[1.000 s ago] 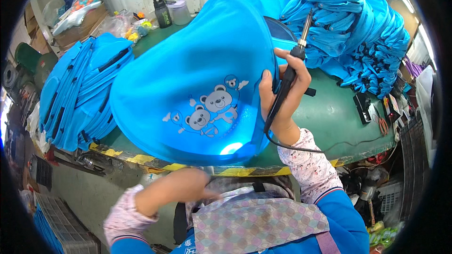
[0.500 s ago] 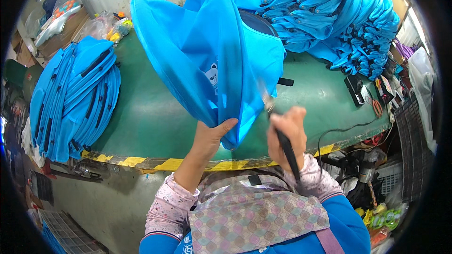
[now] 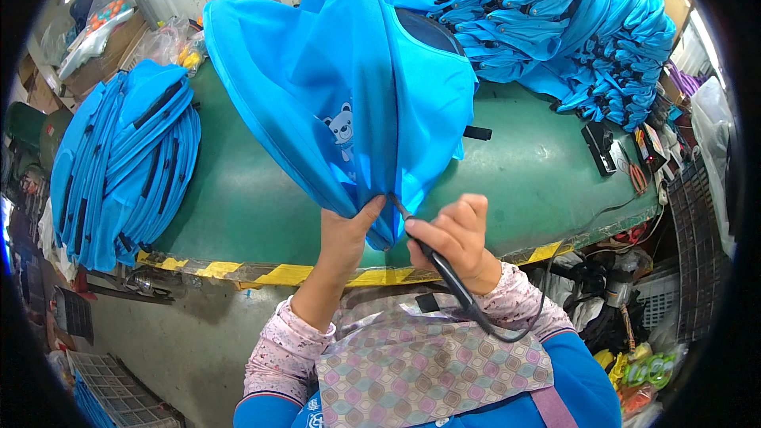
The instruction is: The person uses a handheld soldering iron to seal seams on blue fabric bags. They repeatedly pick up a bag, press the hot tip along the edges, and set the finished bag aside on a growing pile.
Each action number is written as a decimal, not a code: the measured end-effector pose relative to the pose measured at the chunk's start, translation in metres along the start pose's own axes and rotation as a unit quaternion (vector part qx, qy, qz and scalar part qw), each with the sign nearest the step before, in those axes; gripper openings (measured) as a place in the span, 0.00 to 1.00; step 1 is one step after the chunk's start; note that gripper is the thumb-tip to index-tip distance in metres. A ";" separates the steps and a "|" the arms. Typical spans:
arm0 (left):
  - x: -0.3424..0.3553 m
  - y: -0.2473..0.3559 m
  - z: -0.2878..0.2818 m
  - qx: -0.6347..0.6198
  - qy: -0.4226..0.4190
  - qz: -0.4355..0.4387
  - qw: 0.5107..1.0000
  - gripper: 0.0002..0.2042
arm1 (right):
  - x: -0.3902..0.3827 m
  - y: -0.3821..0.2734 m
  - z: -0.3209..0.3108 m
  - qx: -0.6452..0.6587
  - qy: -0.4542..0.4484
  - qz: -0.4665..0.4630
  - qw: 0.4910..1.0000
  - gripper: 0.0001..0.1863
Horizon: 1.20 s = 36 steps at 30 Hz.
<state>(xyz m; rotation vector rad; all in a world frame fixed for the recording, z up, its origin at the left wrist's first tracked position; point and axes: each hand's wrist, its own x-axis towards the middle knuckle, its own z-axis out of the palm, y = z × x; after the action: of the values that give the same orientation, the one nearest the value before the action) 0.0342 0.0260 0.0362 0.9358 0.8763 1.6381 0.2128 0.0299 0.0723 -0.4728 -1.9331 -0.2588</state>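
Observation:
A blue fabric pop-up piece with a printed bear stands half folded on the green table. My left hand pinches its lower folded edge, thumb in front. My right hand holds a black soldering-iron-like tool by the handle, its metal tip against the seam just right of my left thumb. A cord loops down from the handle. A short black strap sticks out from the right side of the piece.
A stack of folded blue pieces lies at the left. A large bunched pile fills the back right. At the right lie a black boxy device and orange-handled tool. Bagged items sit at the back left.
My left hand came up from below the table edge to grip the piece, which folded inward. The tool in my right hand swung down and left, its tip now at the seam.

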 end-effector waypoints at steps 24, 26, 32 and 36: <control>-0.010 -0.034 0.003 -0.087 0.076 0.080 0.990 0.11 | 0.017 -0.003 0.000 0.098 0.035 0.029 0.994 0.18; -0.010 -0.038 0.001 -0.088 0.066 0.080 0.991 0.11 | 0.011 -0.004 -0.002 0.081 0.029 0.005 0.996 0.16; -0.009 -0.041 0.006 -0.054 0.104 0.079 0.990 0.12 | 0.004 -0.001 0.008 0.040 0.030 -0.012 0.999 0.16; -0.012 -0.038 0.007 -0.054 0.096 0.066 0.992 0.12 | 0.008 -0.001 0.012 0.034 0.021 -0.025 0.999 0.15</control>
<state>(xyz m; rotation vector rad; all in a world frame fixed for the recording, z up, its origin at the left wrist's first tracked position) 0.0577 0.0231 0.0035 0.7844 0.8594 1.8940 0.1997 0.0353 0.0755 -0.3715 -1.9082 -0.2323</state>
